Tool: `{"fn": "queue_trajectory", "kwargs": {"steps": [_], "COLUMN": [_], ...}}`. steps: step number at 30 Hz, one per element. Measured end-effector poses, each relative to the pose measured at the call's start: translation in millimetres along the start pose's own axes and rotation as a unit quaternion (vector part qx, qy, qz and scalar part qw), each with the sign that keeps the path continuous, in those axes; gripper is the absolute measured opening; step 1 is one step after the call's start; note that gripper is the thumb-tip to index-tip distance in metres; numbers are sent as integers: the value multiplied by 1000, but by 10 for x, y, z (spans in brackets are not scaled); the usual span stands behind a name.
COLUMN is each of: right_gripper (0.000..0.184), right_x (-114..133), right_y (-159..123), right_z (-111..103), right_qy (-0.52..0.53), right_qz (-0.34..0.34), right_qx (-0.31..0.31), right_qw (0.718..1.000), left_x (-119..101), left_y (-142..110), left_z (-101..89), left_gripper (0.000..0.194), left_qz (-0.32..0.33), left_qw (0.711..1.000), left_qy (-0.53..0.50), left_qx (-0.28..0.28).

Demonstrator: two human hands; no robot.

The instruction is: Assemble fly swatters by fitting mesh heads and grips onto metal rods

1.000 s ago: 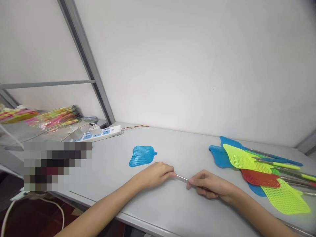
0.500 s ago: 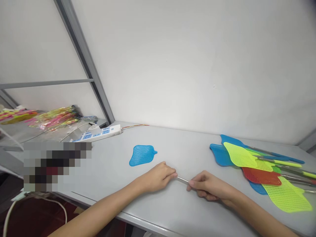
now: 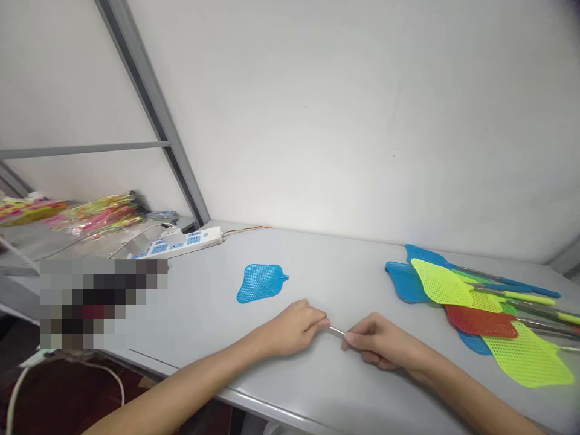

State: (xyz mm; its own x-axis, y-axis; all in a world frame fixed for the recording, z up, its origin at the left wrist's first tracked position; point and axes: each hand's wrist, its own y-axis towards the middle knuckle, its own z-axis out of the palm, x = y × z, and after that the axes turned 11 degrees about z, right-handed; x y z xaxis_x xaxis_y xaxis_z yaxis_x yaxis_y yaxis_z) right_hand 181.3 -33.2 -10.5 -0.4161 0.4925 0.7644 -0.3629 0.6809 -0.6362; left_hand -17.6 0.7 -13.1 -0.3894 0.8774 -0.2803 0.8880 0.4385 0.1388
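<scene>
"As both hands work over the grey table (image 3: 317, 386), where is the metal rod (image 3: 336, 330)?"

"Between them. Only a short stretch shows; both ends are covered by the grips. Left hand (image 3: 296, 326): thumb and forefinger pinching the rod. Right hand (image 3: 383, 339): thumb and fingertip pinching it too, remaining fingers curled."

"Handling estimate?"

"Judged light and stiff, smooth enough to slip or turn in a dry pinch. Unlikely to break; being thin, it might bend if levered. Best hold: a firm pinch near each end, pull or push kept along its axis."

"And the blue mesh head (image 3: 261, 283)?"

"Flat on the table, apart from the left hand, stem pointing right. Probably light, flexible plastic; take it at the stem's base, likely its stiffest part. Far right: overlapping swatters (image 3: 480, 322) with metal shafts."
</scene>
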Motion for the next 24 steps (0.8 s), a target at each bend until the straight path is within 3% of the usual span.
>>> {"fn": "queue_trajectory", "kwargs": {"steps": [11, 17, 20, 22, 24], "right_gripper": [35, 37, 38, 38, 38], "right_x": [0, -24, -44, -53, -58], "right_y": [39, 73, 80, 83, 84], "right_z": [9, -32, -55, -70, -84], "right_qy": [15, 18, 19, 18, 17], "right_qz": [-8, 4, 10, 8, 4], "right_qx": [3, 21, 33, 40, 47], "right_qw": [1000, 1000, 999, 999, 999], "left_x": [5, 131, 315, 483, 649], "left_y": [2, 0, -77, -164, -254], "left_z": [9, -132, -257, -315, -331], "left_gripper": [35, 40, 37, 40, 52], "left_qz": [-22, -7, -75, -160, -247], "left_qw": [1000, 999, 992, 977, 957], "left_qy": [-3, -15, 19, 60, 94], "left_qx": [-8, -42, -96, -125, -118]}}
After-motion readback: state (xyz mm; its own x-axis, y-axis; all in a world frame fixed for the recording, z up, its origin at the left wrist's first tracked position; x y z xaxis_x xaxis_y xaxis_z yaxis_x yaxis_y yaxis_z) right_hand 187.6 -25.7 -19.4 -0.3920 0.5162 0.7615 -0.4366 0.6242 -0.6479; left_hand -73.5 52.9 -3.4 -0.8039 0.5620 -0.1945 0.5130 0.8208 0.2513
